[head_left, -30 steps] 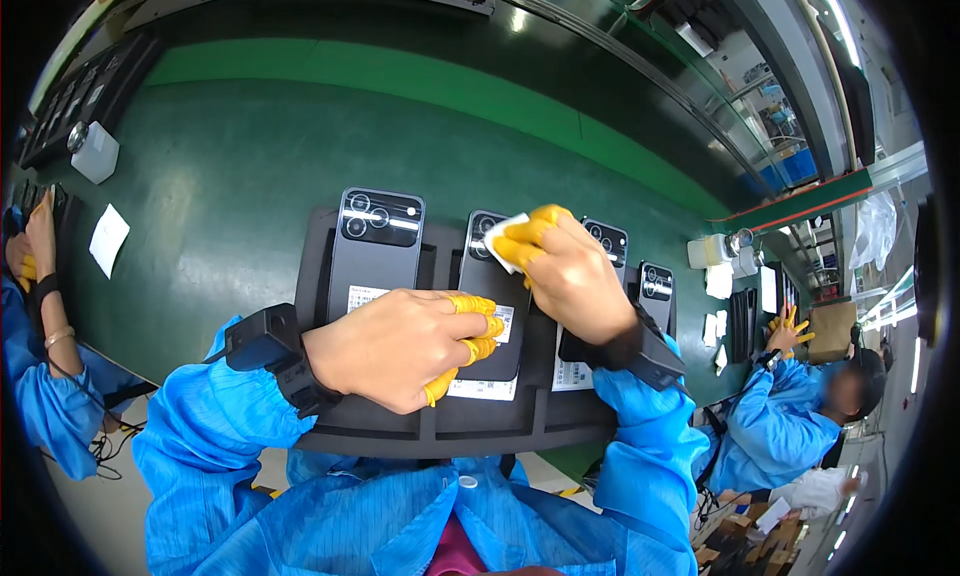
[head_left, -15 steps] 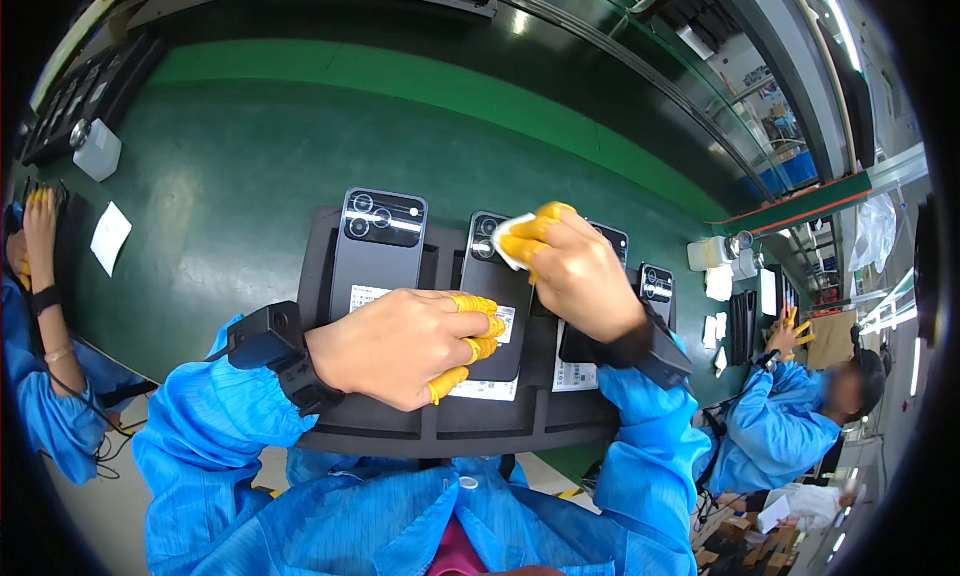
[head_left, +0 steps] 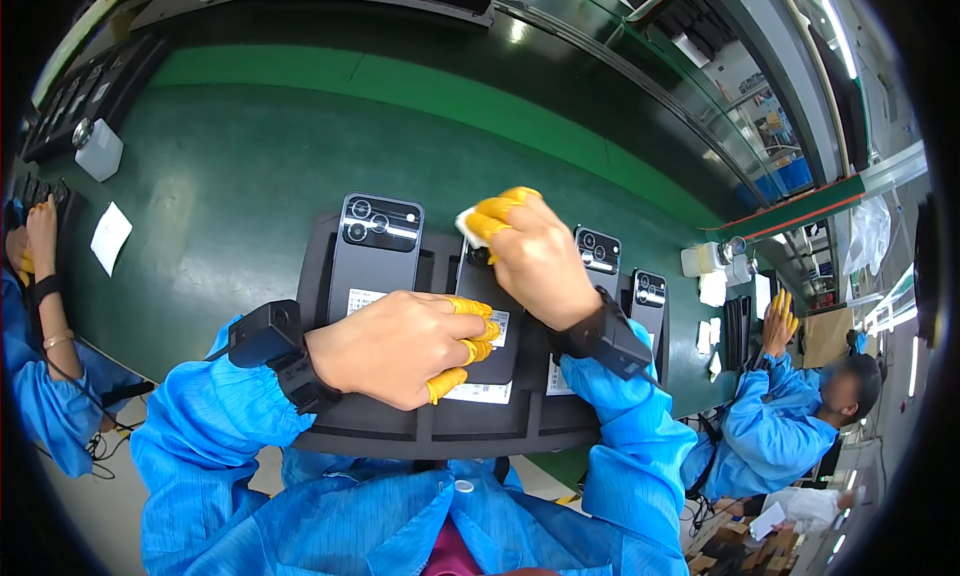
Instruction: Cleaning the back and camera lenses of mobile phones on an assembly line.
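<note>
Yellow finger cots cover fingertips on both my hands. My left hand (head_left: pixel 390 351) lies across the lower part of a dark grey smartphone (head_left: pixel 484 292), its fingers gripping it over the white label. A folded white wipe (head_left: pixel 466 224) is pinched in my right hand (head_left: pixel 545 261) at the top of this phone, whose camera area is mostly covered. The phone lies back up in a black compartmented tray (head_left: pixel 480 432). To its left rests another grey phone (head_left: pixel 375 269); to the right are a third phone (head_left: pixel 598 248) and a fourth (head_left: pixel 649 290), partly hidden by my right arm.
A white paper (head_left: pixel 111 239) and a dispenser bottle (head_left: pixel 98 151) stand on the green table (head_left: pixel 250 146) at left. More bottles (head_left: pixel 707 259) and crumpled white wipes (head_left: pixel 712 288) are at right. Co-workers in blue sit on both sides; a dark tray (head_left: pixel 90 96) is far left.
My right hand has moved left with the wipe, from beside the middle phone's cameras to its top left corner. My left hand stays put. The right co-worker's hand has shifted.
</note>
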Available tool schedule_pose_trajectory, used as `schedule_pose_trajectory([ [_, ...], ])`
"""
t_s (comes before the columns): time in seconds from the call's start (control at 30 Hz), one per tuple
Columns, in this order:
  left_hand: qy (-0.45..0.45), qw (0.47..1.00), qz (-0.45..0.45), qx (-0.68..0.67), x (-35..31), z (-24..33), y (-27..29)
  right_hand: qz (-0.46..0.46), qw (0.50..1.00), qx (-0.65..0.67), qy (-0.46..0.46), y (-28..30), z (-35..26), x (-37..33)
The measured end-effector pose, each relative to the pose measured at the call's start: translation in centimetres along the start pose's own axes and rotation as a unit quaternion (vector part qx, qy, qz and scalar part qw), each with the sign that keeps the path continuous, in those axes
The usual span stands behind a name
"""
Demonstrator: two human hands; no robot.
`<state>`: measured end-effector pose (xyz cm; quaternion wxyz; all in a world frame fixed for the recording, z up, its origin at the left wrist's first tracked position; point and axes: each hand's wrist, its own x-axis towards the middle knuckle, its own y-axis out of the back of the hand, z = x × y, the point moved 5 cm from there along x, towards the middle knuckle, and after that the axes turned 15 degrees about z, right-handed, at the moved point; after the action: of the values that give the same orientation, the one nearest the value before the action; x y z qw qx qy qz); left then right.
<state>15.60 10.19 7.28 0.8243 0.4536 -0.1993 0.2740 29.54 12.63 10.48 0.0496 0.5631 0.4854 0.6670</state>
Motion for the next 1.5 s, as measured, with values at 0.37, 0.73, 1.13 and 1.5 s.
schedule_pose_trajectory([
  [0.37,0.009,1.0,-0.015,0.008,-0.3,0.0,-0.1,-0.006,0.998,-0.016,-0.067,3.7,1.1,-1.1],
  [0.73,-0.026,0.999,0.039,0.007,-0.1,-0.1,0.1,-0.012,1.0,-0.018,0.008,0.3,-0.1,-0.5],
  [1.13,0.008,1.0,-0.01,0.007,-0.3,0.0,-0.5,0.032,0.995,-0.079,-0.047,4.5,1.2,-1.7],
  [1.5,0.012,1.0,-0.019,0.01,-0.2,-0.6,-0.3,-0.011,1.0,-0.011,-0.002,0.7,-1.0,-1.0],
])
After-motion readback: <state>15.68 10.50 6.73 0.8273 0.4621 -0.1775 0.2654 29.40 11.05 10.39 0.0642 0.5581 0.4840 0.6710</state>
